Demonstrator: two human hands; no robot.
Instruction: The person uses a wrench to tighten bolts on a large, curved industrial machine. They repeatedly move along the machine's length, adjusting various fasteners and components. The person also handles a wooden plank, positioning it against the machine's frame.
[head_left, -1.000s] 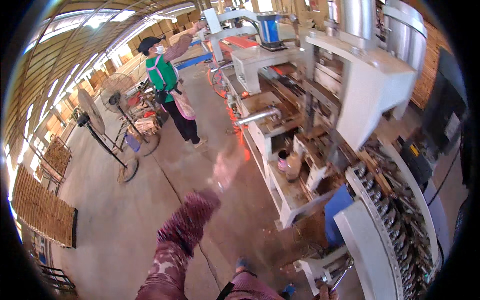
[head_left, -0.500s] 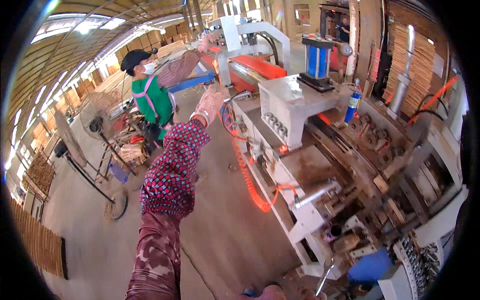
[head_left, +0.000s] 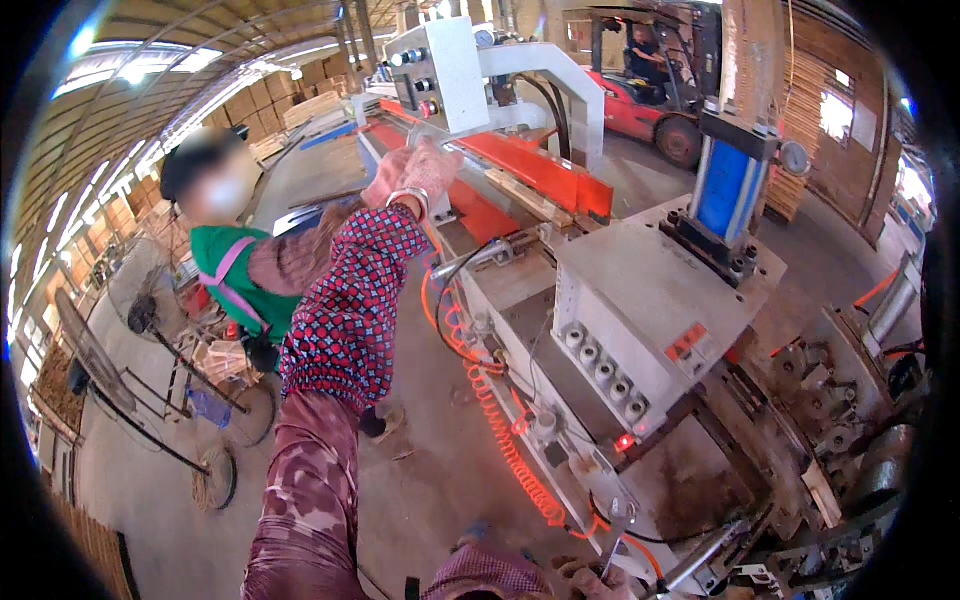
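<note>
My left arm, in a patterned sleeve cover, stretches forward over the machine's near side. My left hand (head_left: 428, 172), in a pink glove, is raised below the grey control box (head_left: 450, 75). Beside it and partly overlapping in view is a co-worker's gloved hand (head_left: 388, 178); whether they touch I cannot tell. Blur hides how my left fingers are held. At the lower edge my right hand (head_left: 592, 578) is closed around a shiny metal wrench (head_left: 614, 550), close to the machine's frame. The wrench's lower part is hidden by the hand.
A co-worker in a green vest (head_left: 240, 275) stands at the left, near standing fans (head_left: 150, 310). An orange coiled hose (head_left: 505, 450) hangs along the machine. A blue cylinder (head_left: 722, 185) rises from its grey housing (head_left: 650, 290). Behind stands a red forklift (head_left: 625, 105) with a person aboard.
My view has shifted toward the machine. My left hand now appears higher, nearer the control box and the co-worker's hand. A forklift has come into view; the wrench appears farther left.
</note>
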